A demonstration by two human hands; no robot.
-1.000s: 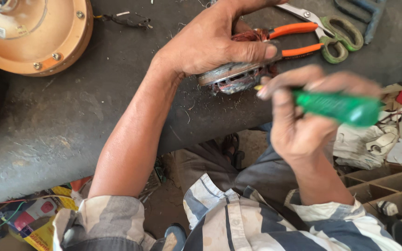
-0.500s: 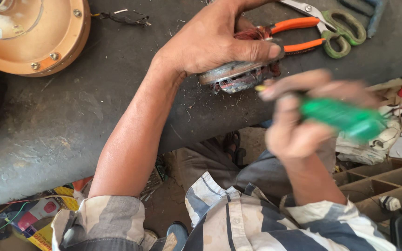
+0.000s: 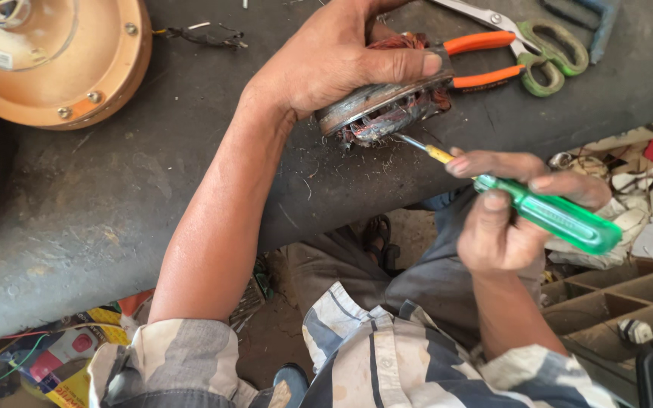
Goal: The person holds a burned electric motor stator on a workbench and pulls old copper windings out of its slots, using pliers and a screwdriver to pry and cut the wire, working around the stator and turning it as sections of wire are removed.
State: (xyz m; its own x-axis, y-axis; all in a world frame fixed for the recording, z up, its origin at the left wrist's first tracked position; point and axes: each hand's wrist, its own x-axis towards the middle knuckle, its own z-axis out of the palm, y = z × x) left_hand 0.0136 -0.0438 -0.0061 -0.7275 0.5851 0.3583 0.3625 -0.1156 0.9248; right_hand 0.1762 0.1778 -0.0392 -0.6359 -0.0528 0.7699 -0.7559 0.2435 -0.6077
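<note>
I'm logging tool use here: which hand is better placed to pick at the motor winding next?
Right. The right hand holds the green screwdriver, tip at the motor stator; the left hand is busy pinning it down.

You see a glossy green plastic screwdriver beside the dull metal, copper-wound stator on a rough matt desk.

Left hand presses down, fingers curled; right hand is closed in a fisted grip.
</note>
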